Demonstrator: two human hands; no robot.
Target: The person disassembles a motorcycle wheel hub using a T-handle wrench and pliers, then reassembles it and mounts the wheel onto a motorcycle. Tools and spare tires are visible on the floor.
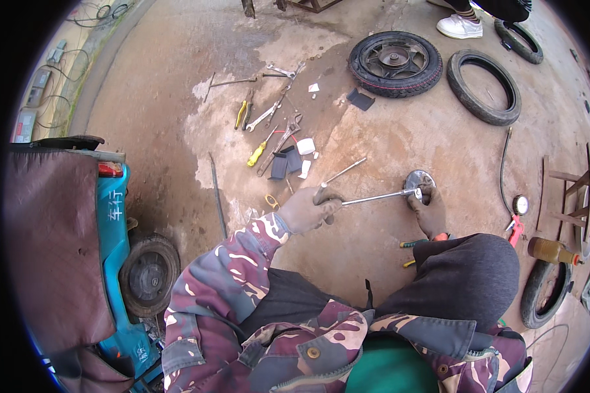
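Left hand (307, 211) clenched around the dark handle of a slim, shiny steel wrench (373, 198); right hand (432, 215) grasping a round, glossy metal disc (418, 177) at the wrench's far tip, fingers curled at its edge; the disc was ahead of the bent right knee (465, 272), above or on the rough, stained concrete (367, 242), I could not tell which; a thin rod (346, 169) slanted away just beyond the left hand. Farther forward lay pliers (241, 114) with yellow grips, a screwdriver (255, 156) with a yellow handle and an adjustable wrench (288, 134) of dull metal; beside them sat dark, folded card (279, 165); past these lay a spoked wheel (396, 64) in black, treaded rubber, near a ring-shaped bare tyre (469, 106); a round-faced gauge (520, 204) rested to the right, joined to a thin, curving hose (504, 164).
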